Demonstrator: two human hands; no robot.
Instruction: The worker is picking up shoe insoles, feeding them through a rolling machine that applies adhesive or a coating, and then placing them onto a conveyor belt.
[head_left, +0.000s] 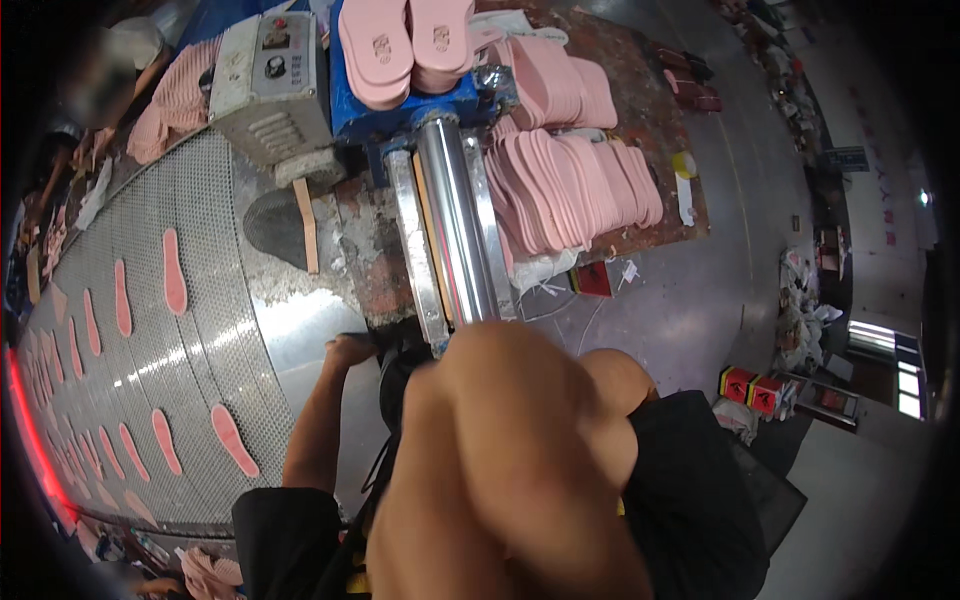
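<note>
My left hand (350, 349) rests by the edge of the smooth metal plate (310, 305), beside the near end of the roller machine. It is small in view and its fingers do not show clearly. Raised close to the camera, my right hand (520, 400) is large and smeared by motion, with its fingers not readable. Beyond it lies a shiny steel roller (455, 210) between metal side rails. Two stacks of pink insoles (376, 50) sit on the blue machine housing (350, 115) at the roller's far end.
To the left, a mesh conveyor belt (200, 370) carries rows of separate pink insoles (175, 272). A grey control box (268, 90) stands beside it. Many pink insoles (570, 190) are stacked on a worn table (640, 80) at right. Red-yellow boxes (752, 390) lie on the floor.
</note>
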